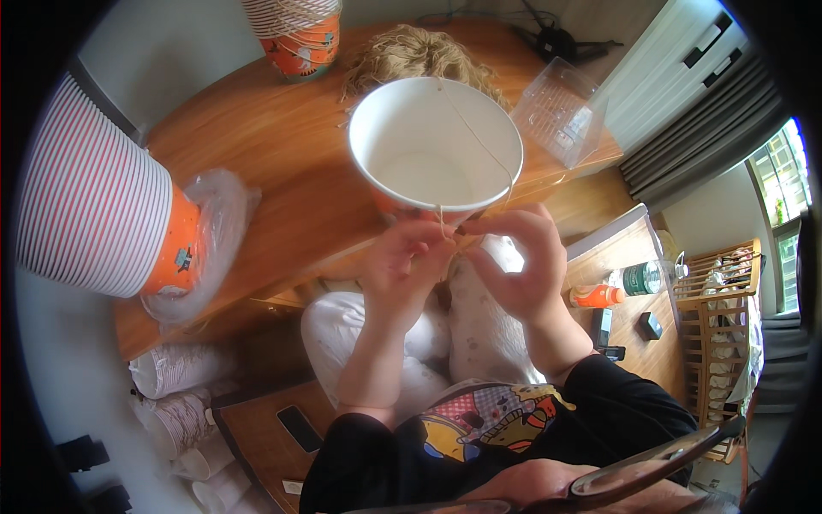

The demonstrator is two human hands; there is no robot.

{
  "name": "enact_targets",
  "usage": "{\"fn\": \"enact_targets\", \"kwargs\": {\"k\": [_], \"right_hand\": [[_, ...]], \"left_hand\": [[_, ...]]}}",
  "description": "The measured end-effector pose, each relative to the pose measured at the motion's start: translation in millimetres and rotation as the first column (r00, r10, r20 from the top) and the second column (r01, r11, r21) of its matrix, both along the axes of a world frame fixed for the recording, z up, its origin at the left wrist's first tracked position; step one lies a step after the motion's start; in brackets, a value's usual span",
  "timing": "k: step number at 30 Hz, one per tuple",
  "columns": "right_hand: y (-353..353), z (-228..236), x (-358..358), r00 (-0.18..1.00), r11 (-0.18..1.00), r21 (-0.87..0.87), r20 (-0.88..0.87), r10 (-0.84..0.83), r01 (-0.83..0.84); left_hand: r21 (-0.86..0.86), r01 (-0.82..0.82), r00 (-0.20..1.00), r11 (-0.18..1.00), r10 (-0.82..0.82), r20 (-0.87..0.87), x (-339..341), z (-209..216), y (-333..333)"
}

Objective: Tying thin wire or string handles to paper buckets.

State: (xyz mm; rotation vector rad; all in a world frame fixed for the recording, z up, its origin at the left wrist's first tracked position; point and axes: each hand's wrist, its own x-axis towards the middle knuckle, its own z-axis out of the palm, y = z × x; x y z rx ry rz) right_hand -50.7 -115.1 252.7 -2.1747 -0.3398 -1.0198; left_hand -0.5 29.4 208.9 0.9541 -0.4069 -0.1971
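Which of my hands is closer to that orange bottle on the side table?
Right. Your right hand is just left of the orange bottle, while your left hand is farther away, on the other side of the right hand under the paper bucket.

You sit at a wooden table [282,171] with a pale wall [171,43] behind it. To your right stands a low wooden cabinet [638,330], and past it a wooden crib [719,317]. A grey curtain [711,120] hangs beside a bright window [783,197], where daylight comes in. Above the curtain you see a white unit [676,60] on the wall. At your lower left a small wooden stool [257,428] stands on the pale floor [60,360].
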Motion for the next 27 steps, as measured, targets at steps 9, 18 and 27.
{"fn": "enact_targets", "kwargs": {"k": [9, 18, 27], "right_hand": [[5.4, 2.5, 1.5, 1.000, 0.998, 0.063, -0.023, 0.016, -0.014], [9.8, 4.4, 1.6, 0.997, 0.987, 0.148, -0.044, 0.070, -0.063], [7.7, 1.8, 4.0, 0.998, 0.996, 0.073, -0.005, 0.055, -0.054]], "left_hand": [[0.035, 0.006, 1.000, 0.999, -0.007, 0.013, 3.2, -6.3, -3.0], [0.024, 0.003, 0.998, 1.000, -0.005, 0.062, 3.7, -9.0, -3.1], [0.033, -0.016, 0.995, 0.999, 0.013, 0.104, 1.5, -7.1, 1.6]]}}
